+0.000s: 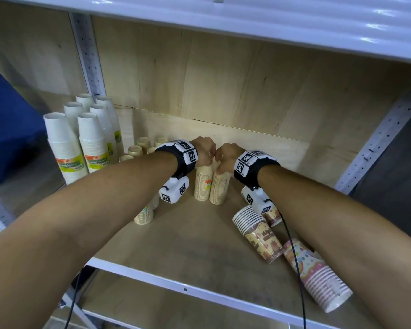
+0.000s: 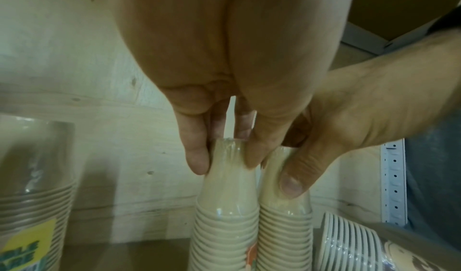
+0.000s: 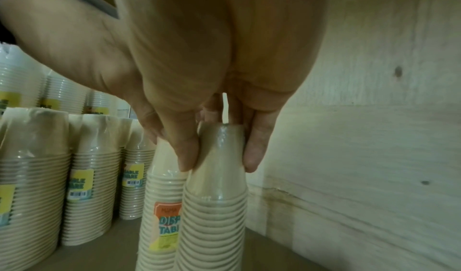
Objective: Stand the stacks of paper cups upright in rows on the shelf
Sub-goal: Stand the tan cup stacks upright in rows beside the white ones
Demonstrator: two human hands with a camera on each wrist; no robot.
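Note:
Two wrapped stacks of beige paper cups stand upright side by side in the middle of the shelf (image 1: 188, 238). My left hand (image 1: 205, 153) (image 2: 224, 162) grips the top of the left beige stack (image 1: 202, 184) (image 2: 225, 216), which carries an orange label (image 3: 167, 208). My right hand (image 1: 223, 162) (image 3: 219, 160) grips the top of the right beige stack (image 1: 220, 188) (image 3: 214, 206). The two hands almost touch. In the left wrist view the right hand's thumb (image 2: 291, 184) lies down the front of its stack (image 2: 284, 226).
Tall white cup stacks (image 1: 62, 143) stand in rows at the far left, with several shorter beige stacks (image 1: 144, 214) beside them. Patterned stacks lie on their sides at the right: a brown one (image 1: 259, 233) and a pink dotted one (image 1: 318, 274). A white shelf (image 1: 294, 17) hangs overhead.

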